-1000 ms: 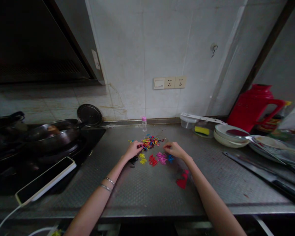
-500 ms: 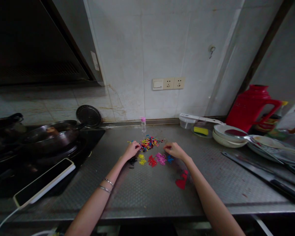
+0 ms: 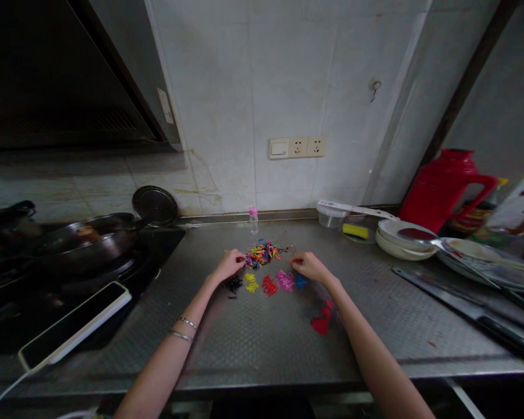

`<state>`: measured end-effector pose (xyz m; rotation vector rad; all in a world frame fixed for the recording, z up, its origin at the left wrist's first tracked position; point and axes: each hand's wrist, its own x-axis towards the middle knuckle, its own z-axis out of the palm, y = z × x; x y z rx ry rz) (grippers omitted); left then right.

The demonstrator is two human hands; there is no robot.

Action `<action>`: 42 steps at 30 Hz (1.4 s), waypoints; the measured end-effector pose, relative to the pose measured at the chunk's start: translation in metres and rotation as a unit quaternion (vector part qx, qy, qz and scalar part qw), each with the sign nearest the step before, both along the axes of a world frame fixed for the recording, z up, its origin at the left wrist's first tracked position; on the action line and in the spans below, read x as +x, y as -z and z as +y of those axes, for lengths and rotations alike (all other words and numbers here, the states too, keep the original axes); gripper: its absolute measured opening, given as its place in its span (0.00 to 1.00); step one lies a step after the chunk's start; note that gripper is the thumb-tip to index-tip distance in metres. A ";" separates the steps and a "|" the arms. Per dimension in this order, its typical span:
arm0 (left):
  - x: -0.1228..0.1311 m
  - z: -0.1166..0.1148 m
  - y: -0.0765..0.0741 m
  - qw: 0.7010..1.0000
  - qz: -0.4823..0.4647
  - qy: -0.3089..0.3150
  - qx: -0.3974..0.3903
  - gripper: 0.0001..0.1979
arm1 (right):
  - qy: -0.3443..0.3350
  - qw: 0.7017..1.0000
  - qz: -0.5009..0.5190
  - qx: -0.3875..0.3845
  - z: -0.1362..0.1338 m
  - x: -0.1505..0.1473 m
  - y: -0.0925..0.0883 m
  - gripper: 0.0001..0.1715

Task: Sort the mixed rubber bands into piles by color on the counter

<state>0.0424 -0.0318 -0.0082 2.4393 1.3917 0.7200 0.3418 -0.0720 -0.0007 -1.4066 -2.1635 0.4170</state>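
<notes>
A mixed pile of small, colourful elastic bands [image 3: 264, 253] lies on the metal counter. In front of it are sorted heaps: black bands [image 3: 233, 284], yellow bands [image 3: 250, 283], red bands [image 3: 269, 285], pink bands [image 3: 284, 281] and blue bands [image 3: 301, 281]. At the left edge of the mixed pile is my left hand [image 3: 229, 265], its fingertips pinched together. My right hand [image 3: 309, 266] is closed in a pinch just right of the pile, above the blue heap. What either pinch holds is too small to make out.
A small clear bottle with a pink cap [image 3: 253, 220] stands behind the pile. Red scraps [image 3: 321, 322] lie by my right forearm. A knife [image 3: 445, 297], stacked bowls [image 3: 404, 240] and a red thermos [image 3: 441, 189] are on the right. A phone-like device [image 3: 76, 326] and pans [image 3: 91, 244] occupy the left.
My left hand has shifted slightly left, away from the mixed pile. The right hand stays in nearly the same place. The whole view has moved a little.
</notes>
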 end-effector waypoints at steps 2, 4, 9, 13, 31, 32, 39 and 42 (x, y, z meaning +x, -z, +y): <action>-0.001 0.000 0.000 1.000 0.015 0.005 -0.005 0.10 | 0.000 1.000 -0.001 0.003 -0.001 0.000 0.000 0.15; -0.002 0.001 0.000 1.000 0.024 0.007 -0.005 0.10 | 0.000 1.000 -0.001 0.001 -0.001 0.000 0.000 0.15; -0.005 0.002 0.001 0.999 0.033 -0.003 -0.012 0.10 | -0.004 1.000 -0.004 0.000 0.000 0.000 0.001 0.15; -0.006 0.001 0.000 1.000 0.029 -0.011 -0.005 0.09 | 0.000 1.000 -0.006 -0.001 0.000 0.000 0.002 0.15; 0.055 -0.046 -0.019 0.985 0.011 0.173 -0.013 0.07 | 0.002 1.000 -0.015 0.002 0.000 -0.001 0.002 0.14; 0.057 -0.049 -0.018 0.983 0.023 0.179 -0.024 0.07 | 0.003 1.000 -0.015 0.002 0.000 -0.001 0.003 0.14; 0.052 -0.044 -0.021 0.987 -0.006 0.149 -0.067 0.08 | 0.008 1.000 -0.012 0.013 0.004 0.000 0.009 0.13; 0.049 -0.038 -0.023 0.989 -0.049 0.125 -0.069 0.07 | 0.030 0.999 -0.005 0.016 0.008 -0.003 0.012 0.14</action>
